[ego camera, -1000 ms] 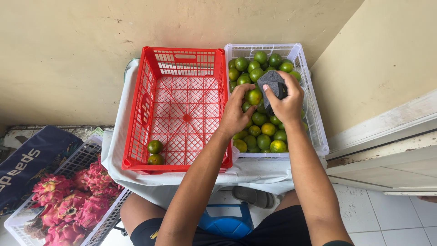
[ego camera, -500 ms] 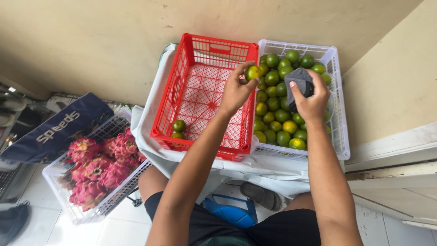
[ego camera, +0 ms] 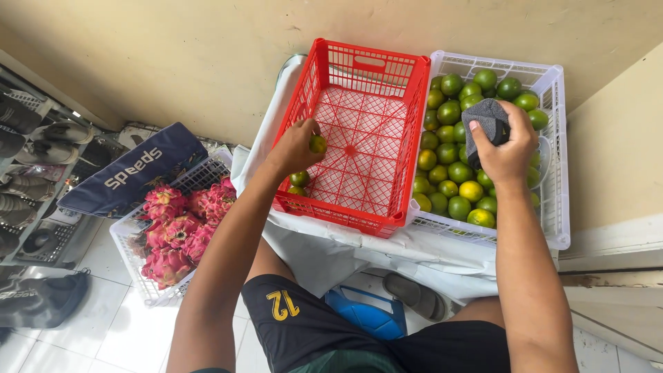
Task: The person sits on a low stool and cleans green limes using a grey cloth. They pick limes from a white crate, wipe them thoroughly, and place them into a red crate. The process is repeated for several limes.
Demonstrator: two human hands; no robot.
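So the left hand (ego camera: 295, 145) is down inside the red plastic crate (ego camera: 359, 200), fingers curled around a small green citrus fruit (ego camera: 318, 144), holding it low near the crate's left wall. Right below it, in the near-left corner of that crate, there are a couple more green fruits (ego camera: 298, 181) already lying on the mesh bottom, otherwise the crate floor is mostly bare grid. The right hand (ego camera: 510, 148) is closed around a dark grey cloth (ego camera: 487, 123), bunched up in the grip, hovering over the white plastic crate (ego camera: 556, 228) that sits touching the red one on its right side. That white crate is packed with green and yellowish citrus (ego camera: 449, 155), piled pretty much wall to wall. Both crates rest on a white sheet (ego camera: 359, 252) draped over whatever's under them, right above the person's knees, black shorts (ego camera: 311, 331) visible. Off to the left on the tiled floor there's a white basket (ego camera: 148, 290) full of pink dragon fruits (ego camera: 179, 228), with a navy bag (ego camera: 131, 173) just behind it, and a shoe rack (ego camera: 27, 159) at the far left edge.
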